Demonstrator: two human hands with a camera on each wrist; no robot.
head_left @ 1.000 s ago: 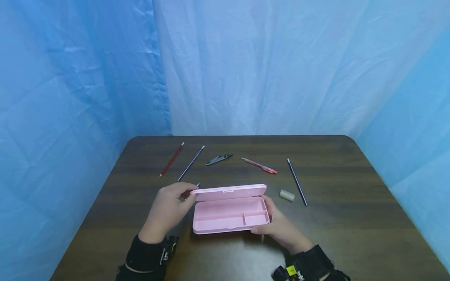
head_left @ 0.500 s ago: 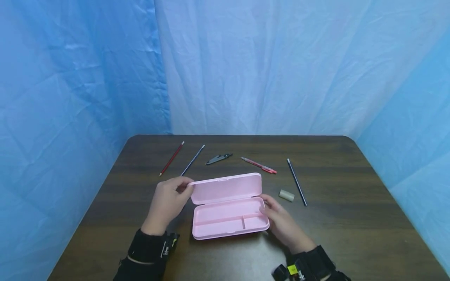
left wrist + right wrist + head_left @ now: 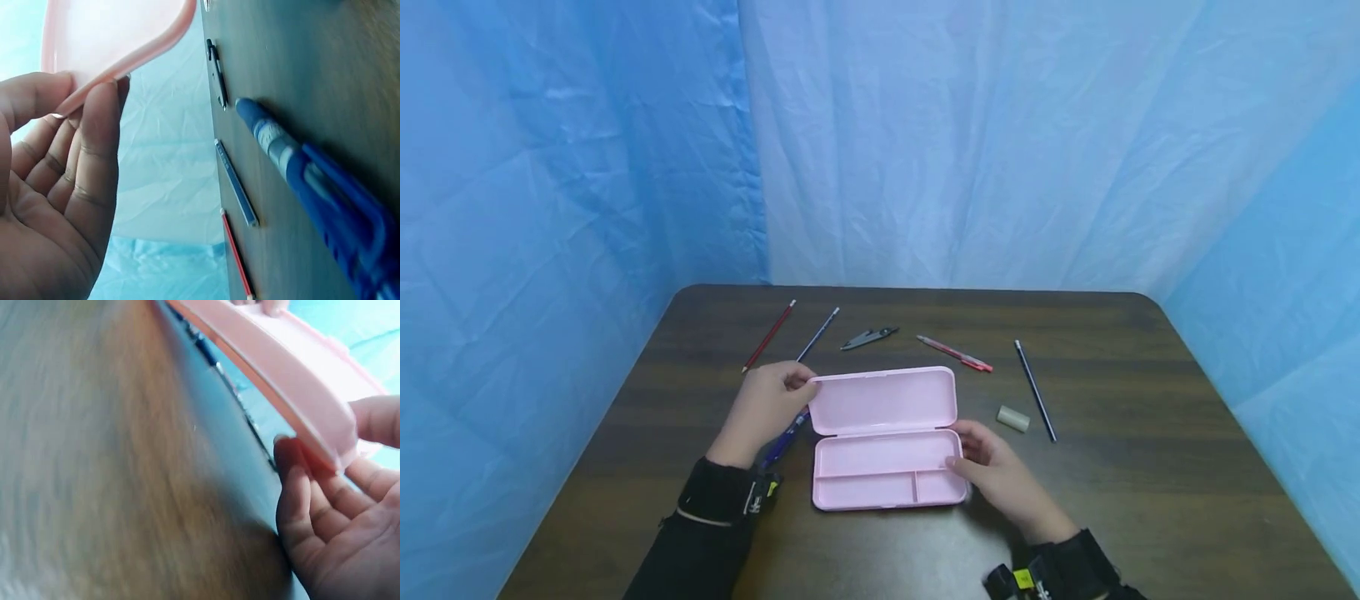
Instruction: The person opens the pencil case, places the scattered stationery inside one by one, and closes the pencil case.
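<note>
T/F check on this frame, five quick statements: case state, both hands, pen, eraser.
1. The pink pencil case lies open. True.
2. The left hand holds the lid by its left end. True.
3. The right hand holds the eraser. False: it is at the case's right end; the eraser lies apart on the table.
4. A blue pen lies inside the case. False: it lies on the table under the left hand.
5. The case's compartments hold pencils. False: they are empty.
</note>
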